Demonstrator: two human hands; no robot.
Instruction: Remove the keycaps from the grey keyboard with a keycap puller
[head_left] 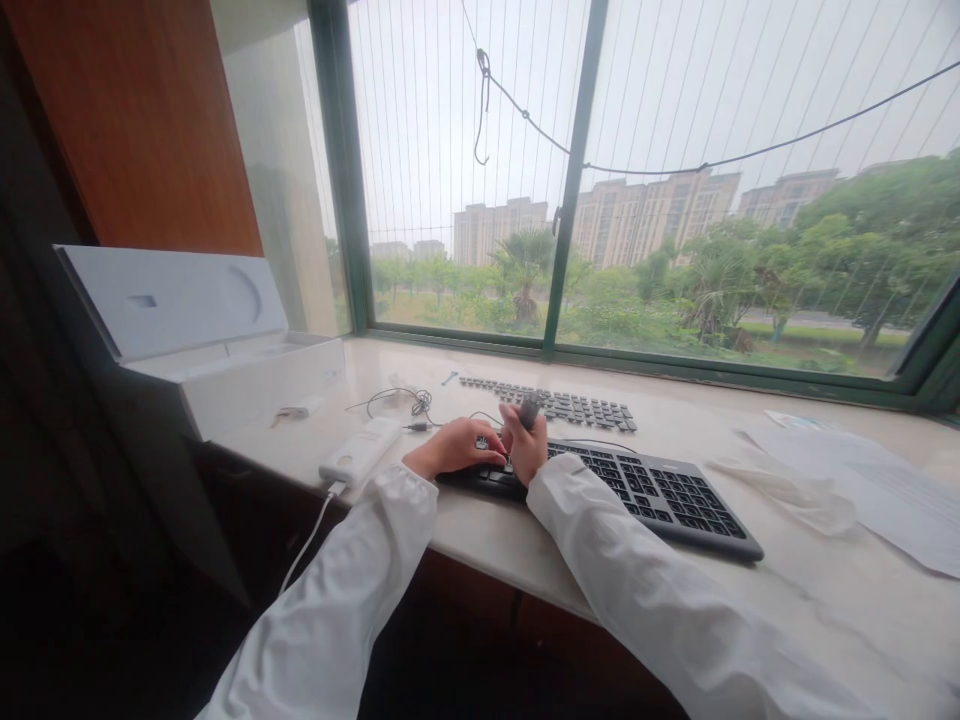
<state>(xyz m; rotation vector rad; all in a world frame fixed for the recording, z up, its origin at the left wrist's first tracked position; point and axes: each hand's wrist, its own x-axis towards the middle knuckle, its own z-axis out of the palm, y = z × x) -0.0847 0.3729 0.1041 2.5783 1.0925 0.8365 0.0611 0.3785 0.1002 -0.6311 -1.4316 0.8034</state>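
A black keyboard (645, 490) lies along the front of the marble counter, most of its key positions without caps. My right hand (527, 445) is closed in a fist around a black handle (530, 408) whose thick end sticks up above the thumb; its lower end is hidden, so its kind is unclear. Beside it, over the keyboard's left part, my left hand (459, 447) has its thumb and forefinger curled towards each other. Whatever lies between those fingertips is too small to make out. Loose keycaps (577, 407) are laid out in rows behind the keyboard.
At left stand an open white box (262, 385) and a white power bank (361, 450) with a cable plugged in. A thin black cable (420, 403) lies coiled nearby. Crumpled tissue (802, 495) and paper sheets (892, 490) lie at right. A window (551, 250) closes the back.
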